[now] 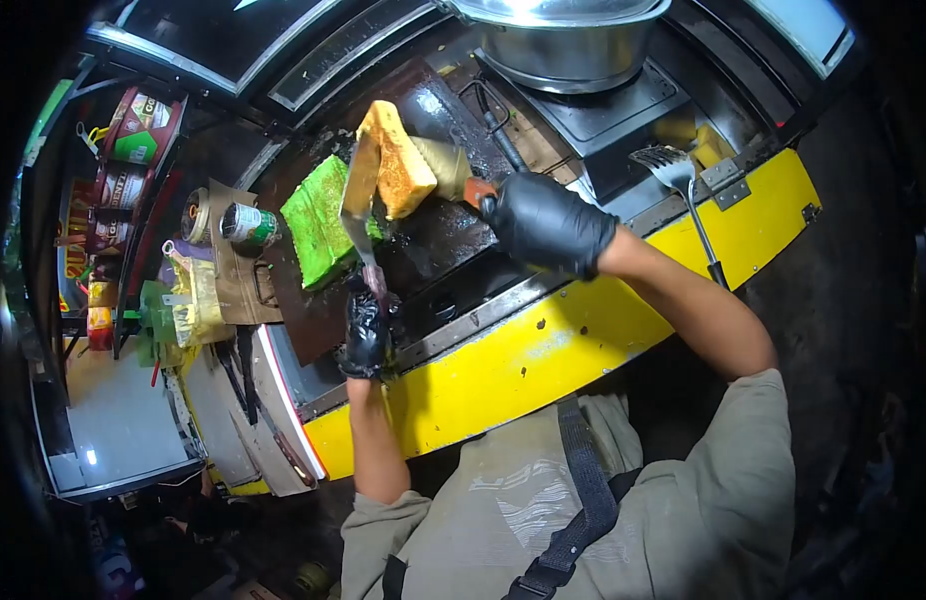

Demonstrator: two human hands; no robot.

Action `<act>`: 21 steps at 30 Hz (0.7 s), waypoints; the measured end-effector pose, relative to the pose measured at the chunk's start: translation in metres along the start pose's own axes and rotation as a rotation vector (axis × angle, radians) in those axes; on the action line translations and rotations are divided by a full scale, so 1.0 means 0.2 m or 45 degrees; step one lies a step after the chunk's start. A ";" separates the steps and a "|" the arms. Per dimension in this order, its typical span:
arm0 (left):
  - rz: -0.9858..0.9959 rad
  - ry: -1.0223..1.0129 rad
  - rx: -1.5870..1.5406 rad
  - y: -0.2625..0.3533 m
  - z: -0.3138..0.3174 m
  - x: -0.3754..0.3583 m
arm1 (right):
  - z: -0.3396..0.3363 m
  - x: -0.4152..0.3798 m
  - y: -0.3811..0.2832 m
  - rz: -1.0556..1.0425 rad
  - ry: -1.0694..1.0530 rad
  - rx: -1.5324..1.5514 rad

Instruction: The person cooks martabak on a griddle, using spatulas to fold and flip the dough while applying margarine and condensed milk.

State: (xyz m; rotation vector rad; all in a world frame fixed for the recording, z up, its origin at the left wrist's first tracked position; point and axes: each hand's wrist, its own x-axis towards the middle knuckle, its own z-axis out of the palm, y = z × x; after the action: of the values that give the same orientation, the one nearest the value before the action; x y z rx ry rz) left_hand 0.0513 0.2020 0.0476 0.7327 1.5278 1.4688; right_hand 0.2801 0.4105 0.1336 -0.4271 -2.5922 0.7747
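My left hand (367,332), in a black glove, is closed around the handle of a metal spatula (359,185). Its blade stands upright against a thick, browned yellow slab of bread (404,172). My right hand (551,222), also gloved in black, grips a scraper (443,168) by its reddish-orange handle. That wide blade is on the bread's other side, so the tilted bread sits between both tools above the dark griddle (308,325). Just left of the spatula, a bright green slab of bread (321,222) lies on the griddle.
A large metal pot (568,55) stands on a stove (608,125) at the back right. A slotted metal turner (675,172) rests across the yellow counter edge (553,335). At the left are a small can (249,225) and a shelf of tubs (141,130).
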 end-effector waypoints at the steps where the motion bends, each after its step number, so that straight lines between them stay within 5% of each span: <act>1: 0.001 0.005 -0.002 0.04 0.07 -0.07 | 0.05 -0.04 0.05 -0.510 0.216 -0.413; 2: -0.174 0.164 -0.149 0.11 0.22 -0.14 | -0.04 -0.08 -0.10 -0.373 -0.049 -0.499; 3: -0.347 0.324 -0.299 0.15 0.31 -0.19 | -0.05 -0.11 -0.22 -0.130 0.026 -0.491; 5: -0.415 0.265 -0.558 0.10 0.32 -0.25 | -0.01 -0.17 -0.35 -0.069 -0.216 -1.131; 7: -0.476 0.196 -0.822 0.07 0.33 -0.29 | 0.12 -0.28 -0.35 0.181 0.238 -0.387; 10: -0.404 0.328 -0.750 0.06 0.35 -0.33 | 0.11 -0.42 -0.41 0.392 -0.072 -0.345; 13: -0.387 0.306 -0.754 0.09 0.36 -0.34 | 0.08 -0.53 -0.41 0.499 -0.028 0.066; 15: -0.345 0.374 -0.696 0.06 0.36 -0.36 | 0.04 -0.57 -0.39 0.453 0.074 0.006; 18: -0.303 0.376 -0.483 0.00 0.35 -0.40 | 0.12 -0.54 -0.29 0.754 0.284 0.694; 19: -0.141 0.317 -0.202 -0.05 0.33 -0.41 | 0.16 -0.52 -0.24 0.982 0.262 1.263; 21: 0.172 0.212 0.366 -0.15 0.31 -0.42 | 0.17 -0.46 -0.19 1.048 0.272 1.745</act>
State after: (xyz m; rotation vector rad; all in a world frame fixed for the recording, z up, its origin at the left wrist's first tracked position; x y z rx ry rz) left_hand 0.1473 0.1534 0.0386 0.9154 1.8741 1.4534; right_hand 0.3374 0.3288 0.1028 -0.9718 -1.0970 2.2680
